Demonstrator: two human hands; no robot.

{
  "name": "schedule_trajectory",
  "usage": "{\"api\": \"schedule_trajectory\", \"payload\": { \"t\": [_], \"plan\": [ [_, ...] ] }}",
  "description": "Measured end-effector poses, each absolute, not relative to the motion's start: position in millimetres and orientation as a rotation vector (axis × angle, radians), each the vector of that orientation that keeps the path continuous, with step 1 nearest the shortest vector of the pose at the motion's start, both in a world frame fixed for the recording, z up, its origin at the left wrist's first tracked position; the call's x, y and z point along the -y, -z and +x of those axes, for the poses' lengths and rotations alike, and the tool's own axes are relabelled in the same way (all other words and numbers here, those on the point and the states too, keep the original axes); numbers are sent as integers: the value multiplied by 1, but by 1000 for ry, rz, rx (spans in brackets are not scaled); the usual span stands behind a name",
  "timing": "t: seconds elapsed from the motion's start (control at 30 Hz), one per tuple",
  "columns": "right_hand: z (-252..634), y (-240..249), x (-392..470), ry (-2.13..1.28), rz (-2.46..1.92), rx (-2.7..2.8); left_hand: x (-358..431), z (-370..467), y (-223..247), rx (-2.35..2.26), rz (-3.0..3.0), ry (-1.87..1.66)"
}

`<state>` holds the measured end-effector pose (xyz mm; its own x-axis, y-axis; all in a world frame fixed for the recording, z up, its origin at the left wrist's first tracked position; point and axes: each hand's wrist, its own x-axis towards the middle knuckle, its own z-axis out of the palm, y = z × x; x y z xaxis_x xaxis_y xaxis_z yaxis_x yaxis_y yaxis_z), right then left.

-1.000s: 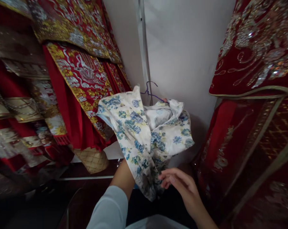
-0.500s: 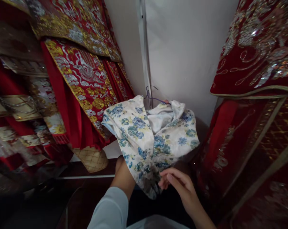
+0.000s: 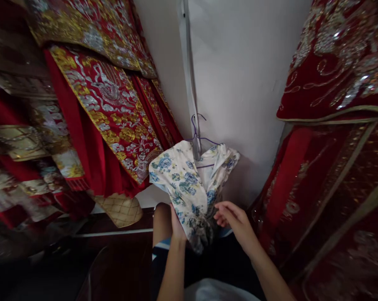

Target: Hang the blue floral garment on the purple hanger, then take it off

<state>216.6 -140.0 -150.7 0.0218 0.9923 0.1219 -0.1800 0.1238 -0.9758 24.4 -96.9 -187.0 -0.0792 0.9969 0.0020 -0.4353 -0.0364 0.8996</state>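
A white short-sleeved blouse (image 3: pixel 189 179) with blue-green flowers and an overlapping V neck hangs on a thin purple wire hanger (image 3: pixel 208 139). Its lower part is bunched and narrow above my lap. My left hand (image 3: pixel 177 225) holds the blouse's lower left side, palm against the cloth, its fingers mostly hidden behind it. At the other side, my right hand (image 3: pixel 232 220) has curled fingers, with the index fingertip against the blouse's right edge. Whether any cloth is pinched in those fingers cannot be made out.
Red costumes with gold and silver embroidery (image 3: pixel 107 96) hang at the left. A beaded dark red garment (image 3: pixel 339 71) fills the right side. Behind the blouse are a pale wall (image 3: pixel 239 75) and a narrow upright metal strip (image 3: pixel 186 62). A quilted beige piece (image 3: pixel 121 209) hangs low at left.
The blouse has narrowed, its right side drawn inward, and more of the hanger shows. My left hand has come into view at its left side. My right hand has moved slightly up and right.
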Motion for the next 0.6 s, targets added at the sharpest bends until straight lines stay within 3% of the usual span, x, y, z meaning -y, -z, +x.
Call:
{"api": "schedule_trajectory", "payload": {
  "t": [0.13, 0.37, 0.6],
  "plan": [
    [199, 161, 101, -1144, -1081, 1189, 106, 25, 197, -901, 673, -1443],
    [188, 162, 84, -1087, -1040, 1130, 109, 33, 197, -979, 864, -1492],
    [202, 152, 107, -1104, -1004, 1130, 116, 34, 185, -1294, 1182, -2285]
  ]
}}
